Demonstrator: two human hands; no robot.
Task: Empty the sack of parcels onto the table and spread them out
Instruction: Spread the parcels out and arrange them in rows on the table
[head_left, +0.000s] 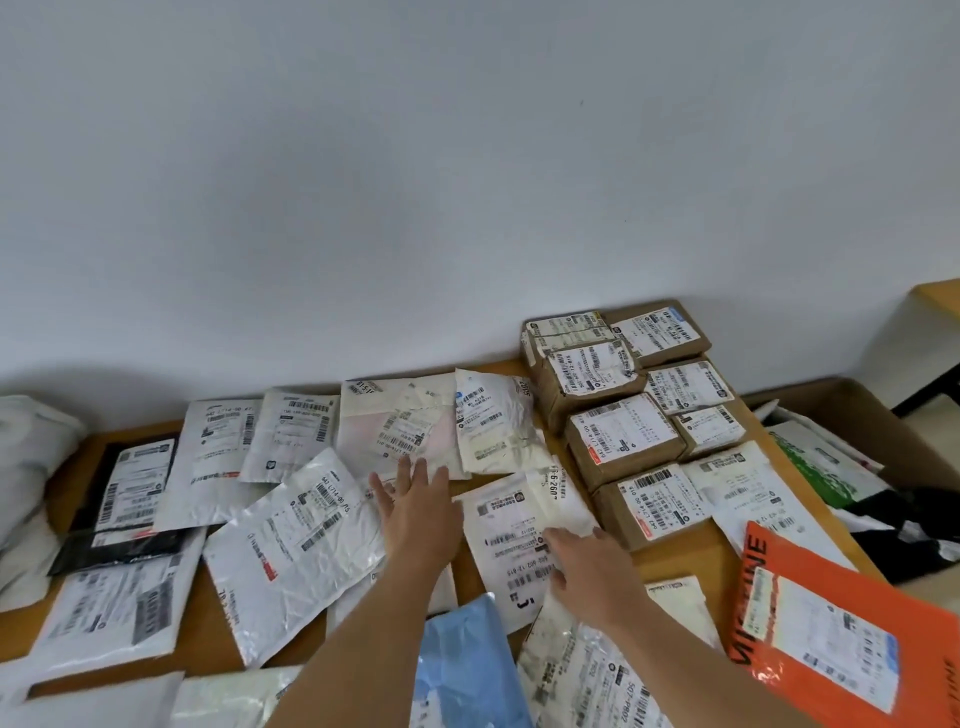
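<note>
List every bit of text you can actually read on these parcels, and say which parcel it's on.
"507-P802": white mailer at the near edge.
"602 12-015": white mailer under the right hand.
"642 L714-00": crinkled white mailer left of the left hand.
Orange mailer: big black letters, cut off, unreadable.
Remaining label print: too small or blurred.

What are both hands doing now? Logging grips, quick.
Left hand: open, fingers spread flat on the mailers.
Right hand: open, resting on a white mailer, gripping nothing.

Hands (421, 506) flat on parcels (291, 540) covering table (685, 561).
</note>
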